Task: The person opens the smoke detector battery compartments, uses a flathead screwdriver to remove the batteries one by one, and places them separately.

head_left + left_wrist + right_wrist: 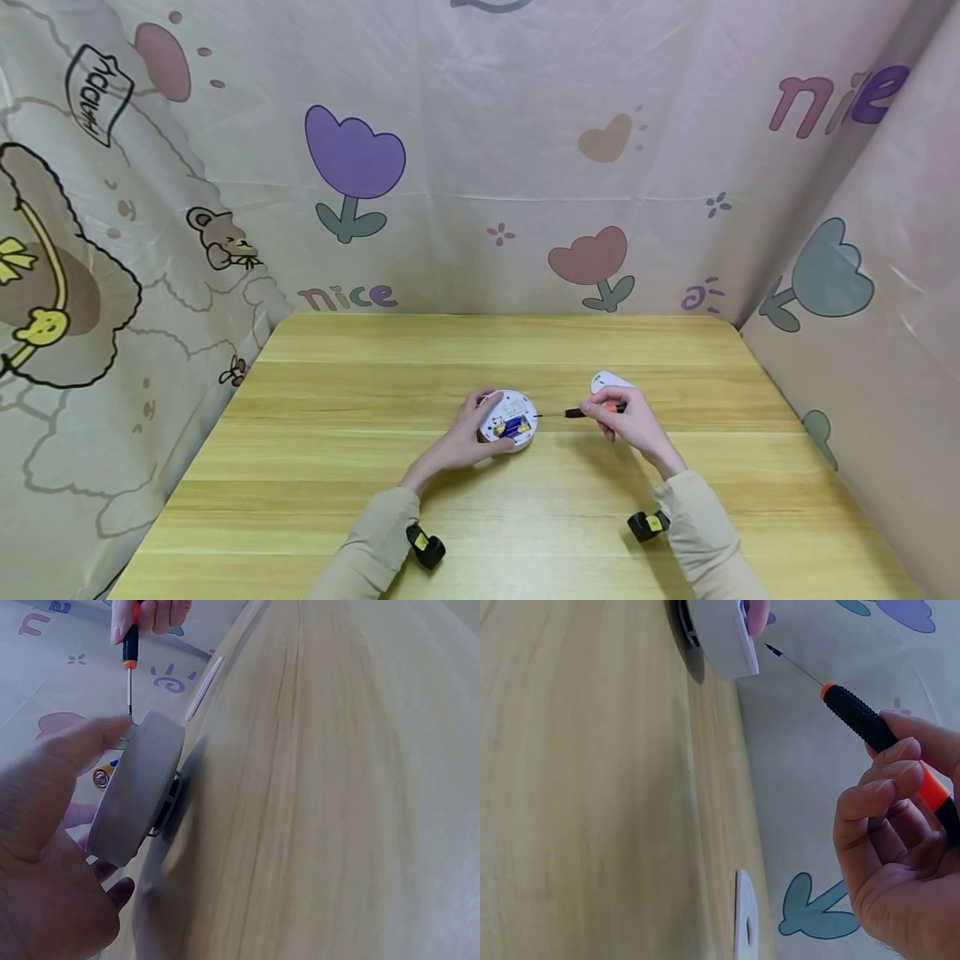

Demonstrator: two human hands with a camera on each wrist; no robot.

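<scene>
Screwdriver (574, 412) poised beside a round white device (512, 408)

At the left, the left hand (463, 440) grips the device by its rim, the thumb on the near side and the fingers curled round the far side. The device sits around the middle of the bench (315, 467), its open face up toward the head camera and showing batteries (513, 427); whether its underside touches the wood I cannot tell. Only a side grip appears to steady it, so a sideways push could twist or slide it, and a hard tilt might shake the batteries loose.

Next comes the screwdriver, its thin shaft aimed leftward at the device's right edge. The right wrist view shows the tip just beside the rim, apart from it. With the left thumb close by, a skid could jab skin or scratch the casing; a shallow approach angle would be the likely cause.

A flat white piece (606, 381) with a slot lies on the bench behind the right hand (636, 418). That hand's thumb and fingers pinch the handle; a loose pinch could let it roll, and a careless elbow or knuckle might nudge the flat piece aside.
</scene>
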